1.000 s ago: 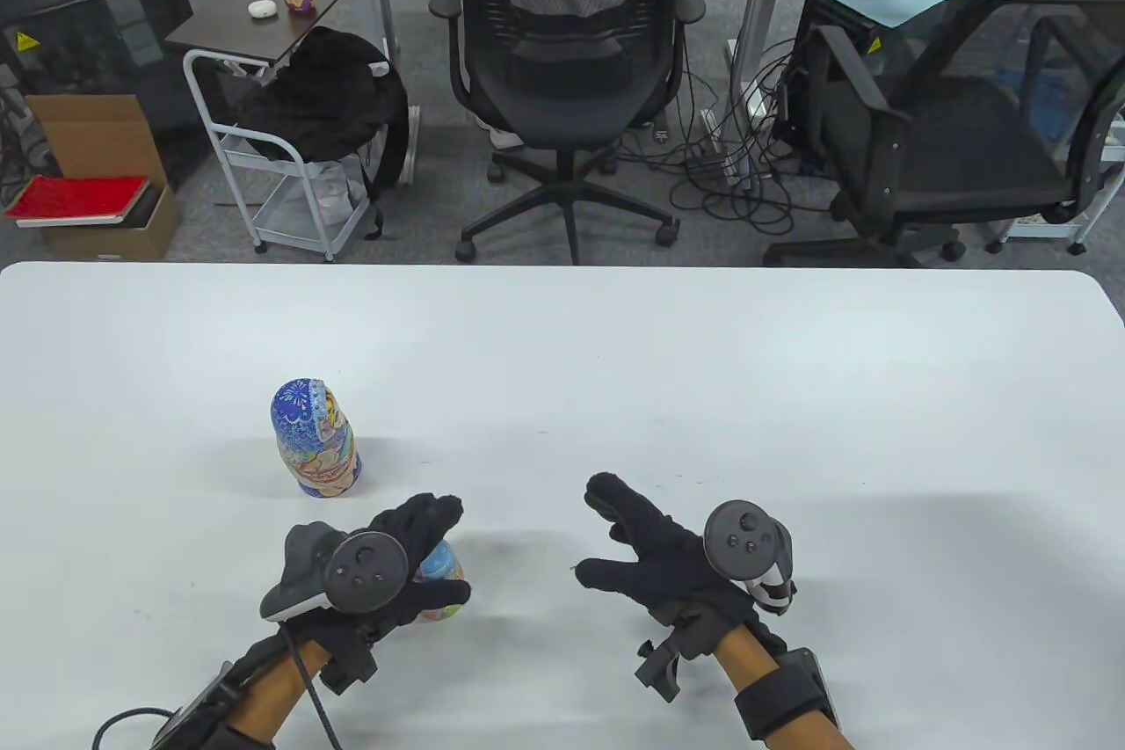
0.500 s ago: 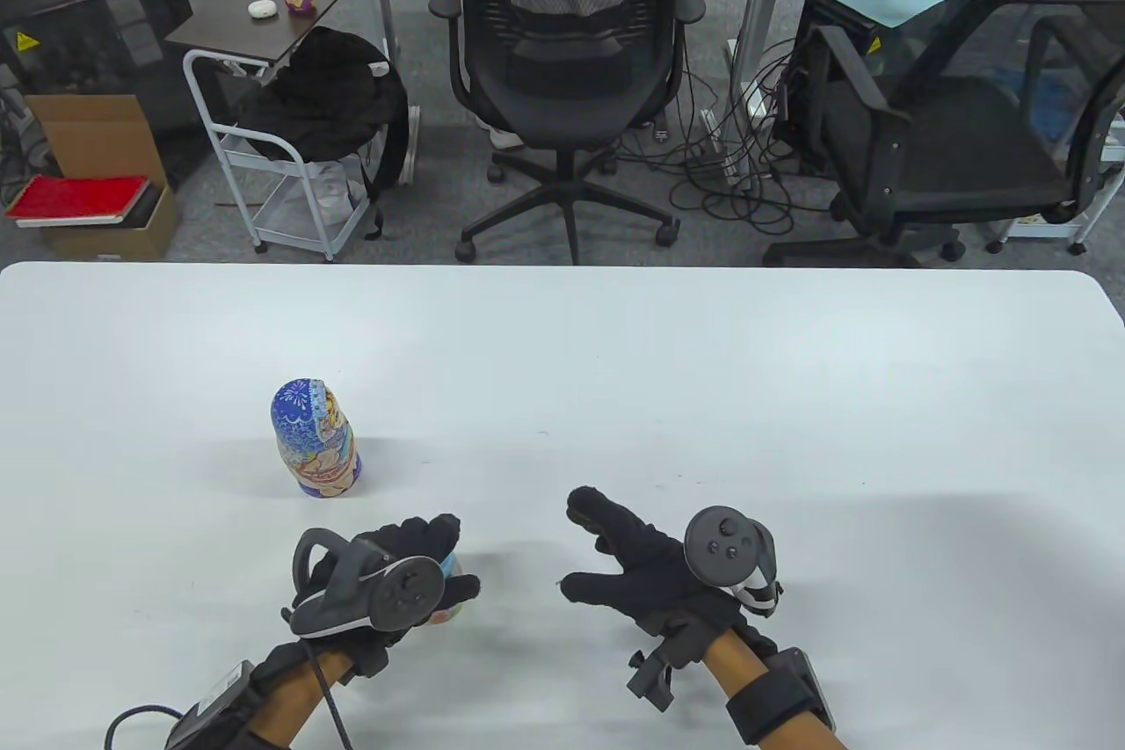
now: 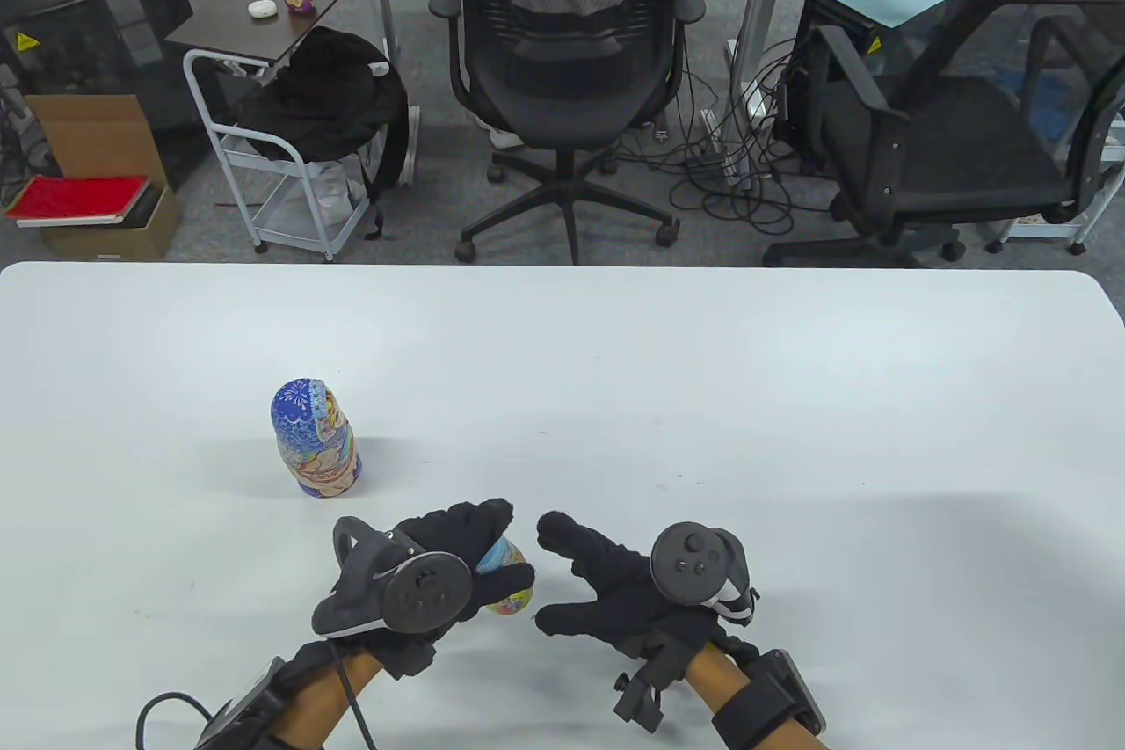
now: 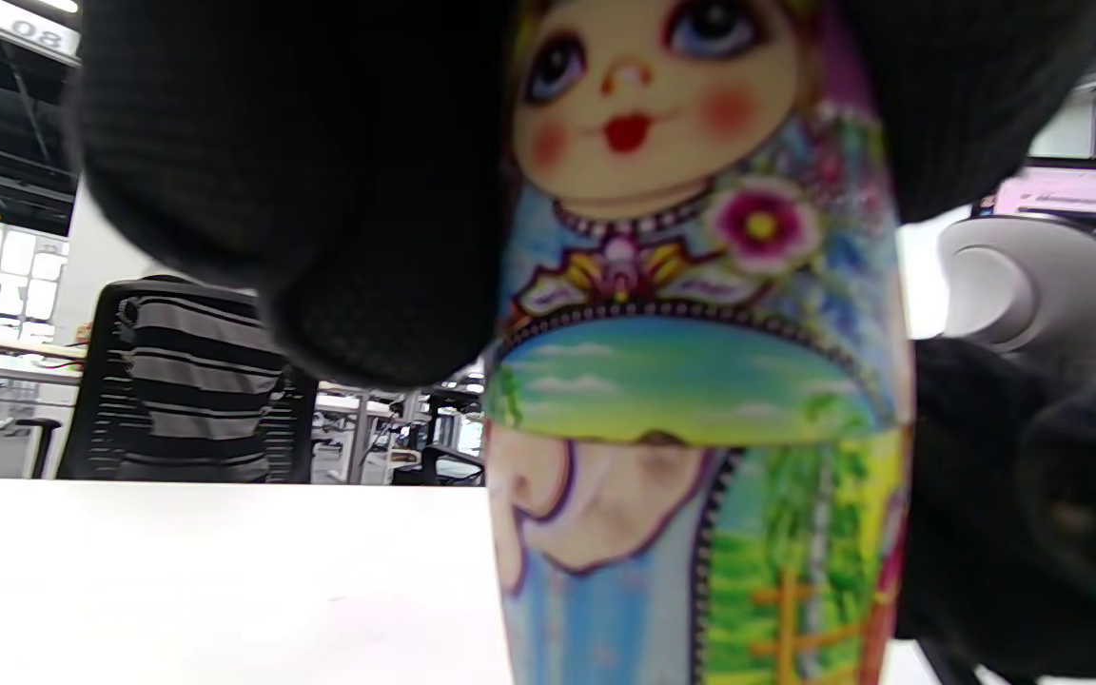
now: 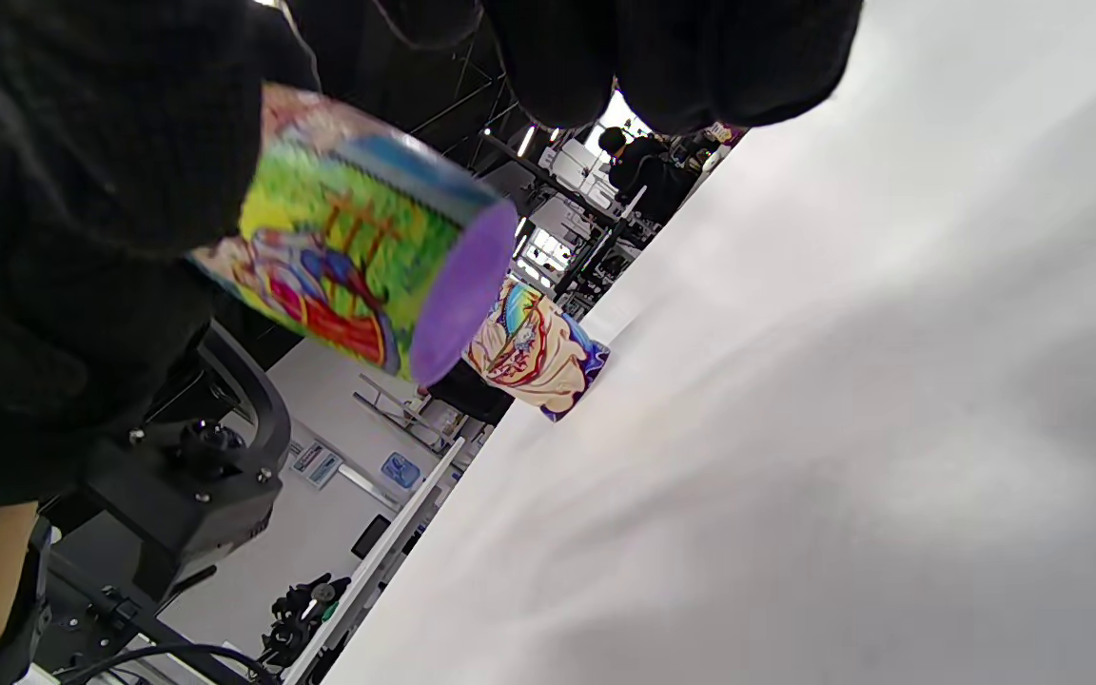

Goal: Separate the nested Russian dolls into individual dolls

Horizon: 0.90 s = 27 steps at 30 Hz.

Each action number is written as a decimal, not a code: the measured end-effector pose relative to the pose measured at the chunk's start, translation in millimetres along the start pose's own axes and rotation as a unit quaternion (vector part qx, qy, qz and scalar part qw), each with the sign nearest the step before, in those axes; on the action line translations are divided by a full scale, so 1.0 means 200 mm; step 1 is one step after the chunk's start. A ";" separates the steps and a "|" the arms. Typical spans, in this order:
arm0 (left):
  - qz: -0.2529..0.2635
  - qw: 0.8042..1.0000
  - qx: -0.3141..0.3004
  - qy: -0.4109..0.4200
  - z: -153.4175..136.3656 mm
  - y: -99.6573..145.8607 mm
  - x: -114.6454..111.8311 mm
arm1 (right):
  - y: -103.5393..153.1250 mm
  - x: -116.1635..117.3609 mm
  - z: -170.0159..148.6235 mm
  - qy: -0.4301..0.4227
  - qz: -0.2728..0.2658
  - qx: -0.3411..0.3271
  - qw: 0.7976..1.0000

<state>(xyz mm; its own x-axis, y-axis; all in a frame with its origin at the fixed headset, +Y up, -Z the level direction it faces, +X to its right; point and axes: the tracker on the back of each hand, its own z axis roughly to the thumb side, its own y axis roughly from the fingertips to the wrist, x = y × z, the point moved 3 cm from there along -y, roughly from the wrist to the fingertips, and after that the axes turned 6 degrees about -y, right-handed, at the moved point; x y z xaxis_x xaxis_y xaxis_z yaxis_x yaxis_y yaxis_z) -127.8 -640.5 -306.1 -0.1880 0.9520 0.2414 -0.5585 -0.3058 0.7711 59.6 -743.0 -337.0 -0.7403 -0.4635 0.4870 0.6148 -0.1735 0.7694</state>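
Fingers (image 3: pixel 466 521) of the left hand (image 3: pixel 439 574) curl round a small painted doll (image 3: pixel 505 578), held up off the white table (image 3: pixel 703 398). Just beside it, the right hand (image 3: pixel 615 587) holds nothing, its fingers spread. A bigger blue doll (image 3: pixel 315 439) stands beyond the left fingers. Black office chairs (image 3: pixel 567 64) wait behind.
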 end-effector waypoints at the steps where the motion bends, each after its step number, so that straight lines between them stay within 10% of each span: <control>1: 0.001 1.000 -0.003 0.004 0.02 -0.01 0.00 | 0.00 0.01 0.01 0.001 0.002 -0.002 1.000; 27: -0.012 0.993 -0.079 0.082 0.09 -0.02 0.07 | -0.01 0.03 0.07 -0.037 0.031 -0.041 0.998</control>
<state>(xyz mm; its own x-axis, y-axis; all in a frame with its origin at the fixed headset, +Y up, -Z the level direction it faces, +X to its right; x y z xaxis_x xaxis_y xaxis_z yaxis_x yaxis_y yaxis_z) -112.9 -626.2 -295.4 -0.2955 0.9483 0.1156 -0.6812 -0.2940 0.6705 50.4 -732.7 -330.3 -0.7162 -0.4114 0.5637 0.6780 -0.2189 0.7017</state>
